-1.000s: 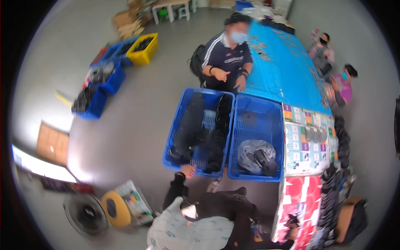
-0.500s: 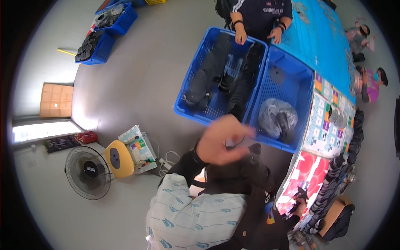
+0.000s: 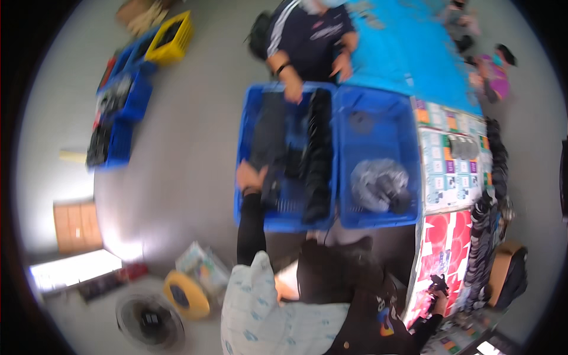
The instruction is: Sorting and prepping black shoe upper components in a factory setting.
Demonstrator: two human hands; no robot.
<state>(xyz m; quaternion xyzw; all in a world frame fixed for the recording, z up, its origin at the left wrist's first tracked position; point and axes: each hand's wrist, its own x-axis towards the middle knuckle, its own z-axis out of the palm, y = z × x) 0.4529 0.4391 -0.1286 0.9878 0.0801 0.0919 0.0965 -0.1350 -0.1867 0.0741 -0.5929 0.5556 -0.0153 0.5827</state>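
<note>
My left hand (image 3: 251, 177) is at the left side of a blue plastic basket (image 3: 242, 208), thumb and fingers apart, with nothing visible in it. Beside it lies a long row of dark stacked pieces (image 3: 268, 131); blur hides whether I touch it. A second black row (image 3: 318, 160) runs along the basket's right side, with a few dark pieces between. Over at the lower right, my right hand (image 3: 439, 304) is closed around a small black piece (image 3: 438, 282) of unclear kind, above a red-and-white patterned table cover (image 3: 439, 234).
A second blue basket (image 3: 378, 222) holds a clear plastic bag (image 3: 378, 180). A co-worker (image 3: 310, 41) reaches into the first basket from the far side. Black stacked pieces (image 3: 476, 260) line the table's right. A fan (image 3: 151, 322) and a yellow stool (image 3: 186, 294) stand lower left.
My left hand has moved forward and left, from in front of the baskets to the first basket's left side. The view has turned; my right hand still holds the black piece.
</note>
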